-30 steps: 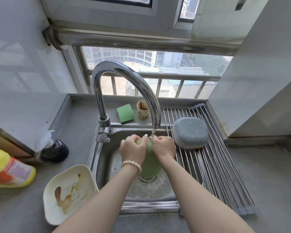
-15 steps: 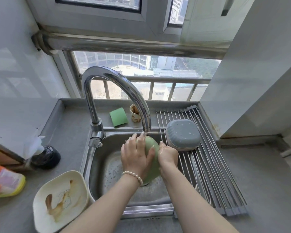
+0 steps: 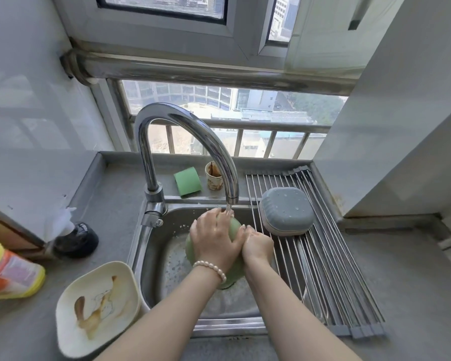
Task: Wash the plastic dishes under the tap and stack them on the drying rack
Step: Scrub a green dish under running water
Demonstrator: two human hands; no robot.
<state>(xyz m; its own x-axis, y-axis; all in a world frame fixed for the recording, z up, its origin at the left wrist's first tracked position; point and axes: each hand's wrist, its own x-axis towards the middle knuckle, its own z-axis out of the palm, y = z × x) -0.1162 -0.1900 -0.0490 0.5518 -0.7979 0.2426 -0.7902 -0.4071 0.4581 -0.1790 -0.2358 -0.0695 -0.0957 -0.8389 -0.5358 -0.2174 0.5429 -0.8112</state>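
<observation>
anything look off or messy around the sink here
Two things. The cream dish at the left of the sink overhangs its rim and is smeared with brown residue. The yellow bottle lies on its side at the far left of the counter. The grey dish lies upside down on the rack, as expected.

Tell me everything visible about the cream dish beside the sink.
The cream dish is a shallow, rounded-square dish that looks like plastic. It sits right way up on the grey counter left of the sink, one corner at the sink's edge. Brown and yellowish smears streak its inside, so it is unwashed. Neither hand touches it.
</observation>
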